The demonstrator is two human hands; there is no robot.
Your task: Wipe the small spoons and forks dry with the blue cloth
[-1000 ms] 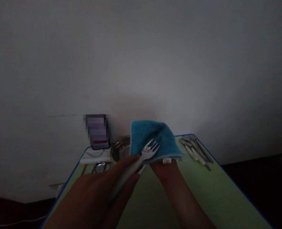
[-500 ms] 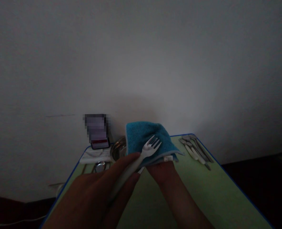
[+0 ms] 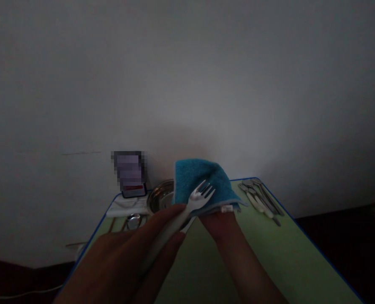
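Note:
My left hand (image 3: pixel 124 257) is closed around the pale handle of a fork (image 3: pixel 200 197), whose tines point up and to the right. A second metal utensil (image 3: pixel 187 226) shows below the fork by my left fingertips; its kind is hidden. A folded blue cloth (image 3: pixel 195 173) with a light edge and a small white tag drapes over my right hand (image 3: pixel 221 224), which holds it from below. The cloth hides my right fingers. The fork's tines lie in front of the cloth; whether they touch it I cannot tell.
Several pieces of cutlery (image 3: pixel 259 202) lie at the right of the green table (image 3: pixel 270 257). Behind my hands stands a steel bowl (image 3: pixel 154 198). Farther left are a spoon (image 3: pixel 133 221), a white cloth-like item (image 3: pixel 120 209) and a blurred upright device (image 3: pixel 130 171) before the wall.
The cloth in my right hand shifts left, then back right across the fork. My left hand keeps the fork nearly still, its tines slightly higher and farther right.

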